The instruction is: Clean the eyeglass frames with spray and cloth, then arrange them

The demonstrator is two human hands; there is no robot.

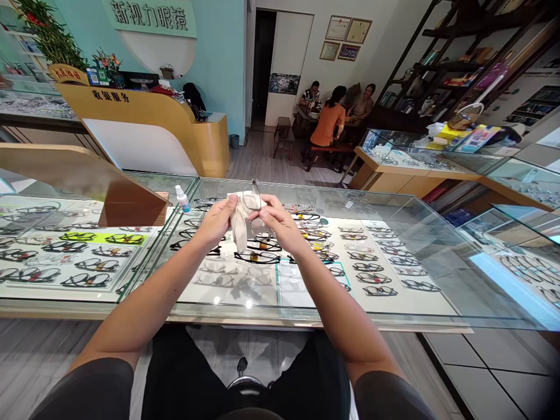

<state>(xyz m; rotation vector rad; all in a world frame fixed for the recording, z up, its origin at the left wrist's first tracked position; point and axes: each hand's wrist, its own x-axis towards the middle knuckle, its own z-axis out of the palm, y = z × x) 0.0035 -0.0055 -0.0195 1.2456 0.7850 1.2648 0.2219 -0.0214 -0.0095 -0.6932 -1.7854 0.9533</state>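
Above the glass display counter (245, 294), my left hand (216, 221) is closed on a cream cleaning cloth (239, 232), part of which hangs down below the fingers. My right hand (280, 224) grips a pair of thin-framed eyeglasses (252, 202) at the cloth's right side. One lens lies against the cloth, and a temple end points up and away. Fingers and cloth hide much of the frame. A small white spray bottle (182, 199) with a blue label stands on the counter, left of my left hand.
Under the glass lie several rows of eyeglass frames (368, 267). A wooden stand (131, 201) occupies the counter's left part. Beyond are a curved reception desk (210, 146), another display case (415, 172) and several people seated at a table, one in an orange top (327, 124).
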